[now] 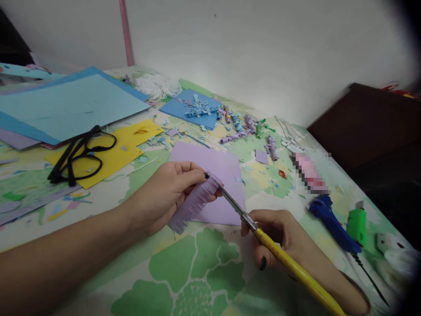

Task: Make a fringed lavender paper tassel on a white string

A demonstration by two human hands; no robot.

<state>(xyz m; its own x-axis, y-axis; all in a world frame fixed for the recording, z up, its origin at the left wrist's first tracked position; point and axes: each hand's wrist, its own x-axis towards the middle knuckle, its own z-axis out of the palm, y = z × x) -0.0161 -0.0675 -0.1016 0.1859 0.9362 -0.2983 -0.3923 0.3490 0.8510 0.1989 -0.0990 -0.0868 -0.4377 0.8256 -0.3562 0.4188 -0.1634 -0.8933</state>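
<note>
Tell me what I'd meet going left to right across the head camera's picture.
Black glasses, left hand with a fringed purple paper strip, right hand with yellow-handled scissors, blue corded tool, green cutter.

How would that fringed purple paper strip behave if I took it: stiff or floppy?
The fringed purple strip looks like thin paper, so it's probably light and bendy. Its narrow cut tabs are likely floppiest and easiest to tear, as some splay unevenly.

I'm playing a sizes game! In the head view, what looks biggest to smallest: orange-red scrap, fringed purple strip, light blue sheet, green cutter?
1. Light blue sheet
2. Fringed purple strip
3. Green cutter
4. Orange-red scrap
</note>
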